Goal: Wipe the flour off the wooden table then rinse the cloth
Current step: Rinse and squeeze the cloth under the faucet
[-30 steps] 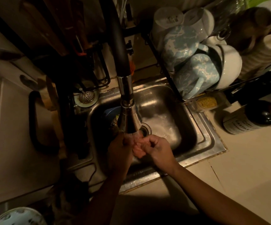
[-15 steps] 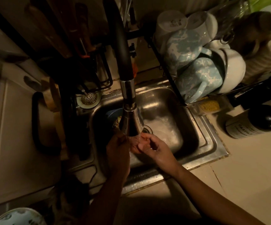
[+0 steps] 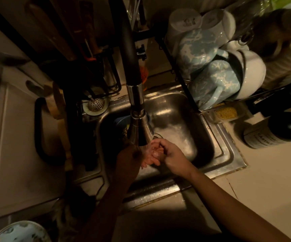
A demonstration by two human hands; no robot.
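Both hands meet over the steel sink (image 3: 225, 151), just under the chrome spray head of the faucet (image 3: 140, 130). My left hand (image 3: 132, 158) is held palm up, its wet fingers spread in the water stream. My right hand (image 3: 171, 155) curls around those fingers from the right, touching them. No cloth shows in either hand or in the basin. The wooden table is out of view.
A dish rack (image 3: 190, 95) with blue marbled mugs (image 3: 212, 86) and white cups overhangs the sink's right side. A dark bottle (image 3: 274, 131) lies on the tiled counter at right. A sink strainer (image 3: 96, 104) sits at the back left, and a white board (image 3: 19, 154) lies at left.
My hands stay under the faucet and keep rubbing together. My right hand has slid further over the left fingers. The view has shifted slightly.
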